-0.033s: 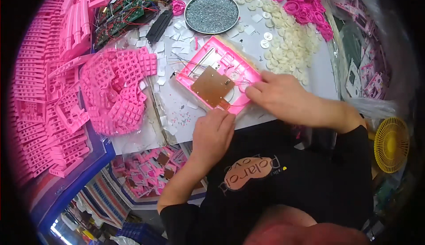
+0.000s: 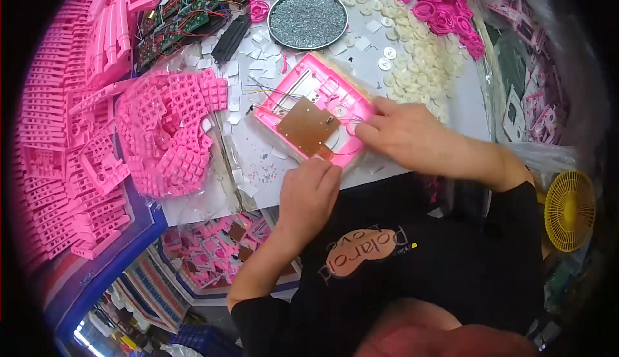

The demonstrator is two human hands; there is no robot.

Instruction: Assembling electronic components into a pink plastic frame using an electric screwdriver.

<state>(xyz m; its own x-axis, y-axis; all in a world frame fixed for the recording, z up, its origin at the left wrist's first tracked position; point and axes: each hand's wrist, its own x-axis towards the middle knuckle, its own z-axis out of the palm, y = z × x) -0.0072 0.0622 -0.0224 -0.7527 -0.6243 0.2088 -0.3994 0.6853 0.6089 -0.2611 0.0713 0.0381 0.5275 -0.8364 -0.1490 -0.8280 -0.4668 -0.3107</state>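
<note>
A pink plastic housing (image 2: 353,92) lies tilted on the table with its inner side up. Over its middle rests a brown circuit board (image 2: 308,127), and a smaller brown board (image 2: 324,154) is near the lower corner. Thin wires run across to the right side. My left hand (image 2: 311,186) is closed at the lower corner of the housing, fingertips beside the small board. On the right edge, my right hand (image 2: 403,131) is closed with thumb and fingers at the rim, where thin wires meet the fingertips. Whether it also pinches a wire is hidden.
A round dish of small metal screws (image 2: 307,20) stands behind the housing. White discs (image 2: 412,67) and pink rings (image 2: 438,9) are heaped at right. Bagged pink keypads (image 2: 171,131), stacked pink housings (image 2: 55,144) and wired green boards (image 2: 187,21) fill the left. A yellow fan (image 2: 569,210) is at right.
</note>
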